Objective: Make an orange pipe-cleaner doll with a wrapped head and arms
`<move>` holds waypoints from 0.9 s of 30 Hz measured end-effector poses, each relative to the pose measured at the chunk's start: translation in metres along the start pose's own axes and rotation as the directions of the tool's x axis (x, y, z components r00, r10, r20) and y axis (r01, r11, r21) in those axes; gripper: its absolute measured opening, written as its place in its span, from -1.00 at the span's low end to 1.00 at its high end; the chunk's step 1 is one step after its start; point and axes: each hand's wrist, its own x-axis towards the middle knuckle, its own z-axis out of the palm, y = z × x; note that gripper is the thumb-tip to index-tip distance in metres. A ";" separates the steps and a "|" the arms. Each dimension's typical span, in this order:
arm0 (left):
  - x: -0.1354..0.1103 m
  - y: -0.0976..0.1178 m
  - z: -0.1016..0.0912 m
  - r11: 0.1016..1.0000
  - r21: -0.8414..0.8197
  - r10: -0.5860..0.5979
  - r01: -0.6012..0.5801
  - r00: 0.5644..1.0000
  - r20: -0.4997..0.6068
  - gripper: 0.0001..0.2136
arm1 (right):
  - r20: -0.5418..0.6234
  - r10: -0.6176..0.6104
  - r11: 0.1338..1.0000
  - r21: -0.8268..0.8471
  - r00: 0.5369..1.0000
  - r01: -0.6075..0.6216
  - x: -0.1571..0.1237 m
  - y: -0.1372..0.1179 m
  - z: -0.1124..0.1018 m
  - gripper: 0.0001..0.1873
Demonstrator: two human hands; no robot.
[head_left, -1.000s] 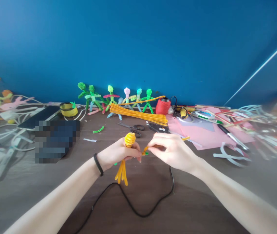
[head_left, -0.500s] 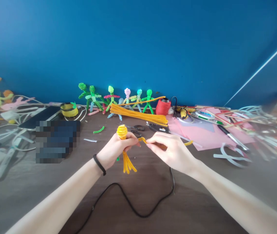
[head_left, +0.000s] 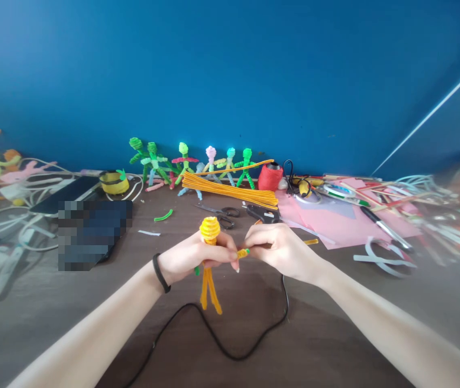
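Note:
My left hand (head_left: 187,254) is closed around a yellow pipe-cleaner figure (head_left: 210,230). Its coiled round head rises above my fist, and loose yellow legs hang below. A wound arm with a green tip sticks out to the right between my hands. My right hand (head_left: 280,250) pinches a yellow pipe cleaner (head_left: 311,242) beside that tip; my fingers hide most of the strand, and an end shows past the hand. Just beyond my hands lie black-handled scissors (head_left: 226,216) and a black glue gun (head_left: 264,214).
Several finished pipe-cleaner figures (head_left: 183,159) stand along the blue wall. Before them lies a bundle of orange-yellow pipe cleaners (head_left: 230,189). Pink sheets (head_left: 314,223) and a pen lie right, dark phones (head_left: 96,231) left. A black cable (head_left: 238,358) curves across the near table.
The figure and my left hand have moved slightly down and right. The figure's arm now shows a green tip by my right fingers. The scissors are less covered.

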 end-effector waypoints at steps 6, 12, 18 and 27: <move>0.002 -0.004 0.001 0.989 0.137 -0.059 0.050 0.996 0.068 -0.89 | 0.006 -0.083 0.994 -0.072 0.997 0.083 -0.001 -0.001 0.001 -0.88; 0.004 -0.007 0.001 0.968 0.246 -0.043 0.049 0.999 -0.029 -0.88 | -0.022 -0.171 0.951 -0.267 0.985 0.159 -0.004 -0.003 0.001 -0.81; 0.004 -0.006 0.003 0.975 0.222 0.009 0.030 0.985 -0.170 -0.87 | -0.089 -0.232 0.918 -0.349 0.969 0.188 -0.007 -0.005 0.002 -0.81; 0.006 -0.008 0.005 0.979 0.201 0.096 -0.025 0.933 -0.347 -0.88 | -0.191 -0.247 0.922 -0.349 0.950 0.170 -0.007 -0.006 0.006 -0.85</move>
